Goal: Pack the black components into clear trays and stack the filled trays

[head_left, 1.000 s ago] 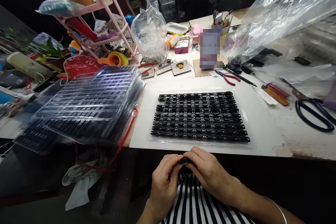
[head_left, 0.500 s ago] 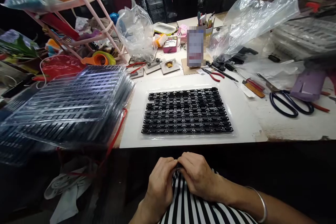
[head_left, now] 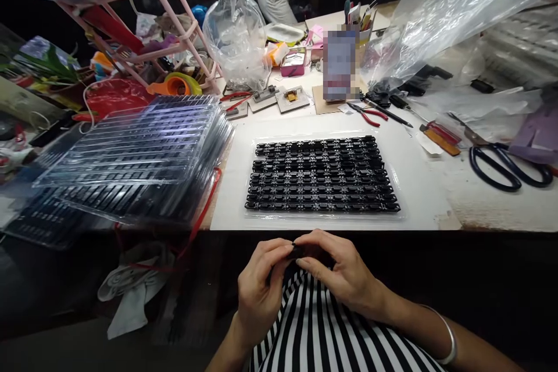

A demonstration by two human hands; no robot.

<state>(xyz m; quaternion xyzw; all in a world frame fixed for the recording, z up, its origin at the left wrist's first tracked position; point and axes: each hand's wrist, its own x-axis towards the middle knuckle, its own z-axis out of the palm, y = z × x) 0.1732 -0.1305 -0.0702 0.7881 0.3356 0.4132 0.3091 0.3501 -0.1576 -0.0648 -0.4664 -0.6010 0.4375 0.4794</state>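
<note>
A small black part (head_left: 297, 252), likely a connector piece, is between my two hands just below the table's front edge. My left hand (head_left: 263, 282) pinches it from the left with thumb and fingers. On its right side, the index finger and thumb of my right hand (head_left: 346, 273) close round it, above and below. My fingers cover much of it, so its details are hidden. Beyond them lies a clear plastic tray (head_left: 322, 216) filled with rows of black connector parts (head_left: 322, 174); a gap shows at the left end of an upper row.
Stacked clear trays (head_left: 131, 151) stand at the left by a pink rack (head_left: 192, 35). Red-handled pliers (head_left: 368, 116), scissors (head_left: 508, 168) and a plastic bag (head_left: 453, 17) lie at the right. A pixelated upright object (head_left: 339, 64) stands at the back. Behind the table, a person's clothing (head_left: 276, 0) shows.
The view has shifted, so the table things sit further right and higher. My right thumb has moved away from the index finger, and the black part shows more between my fingertips.
</note>
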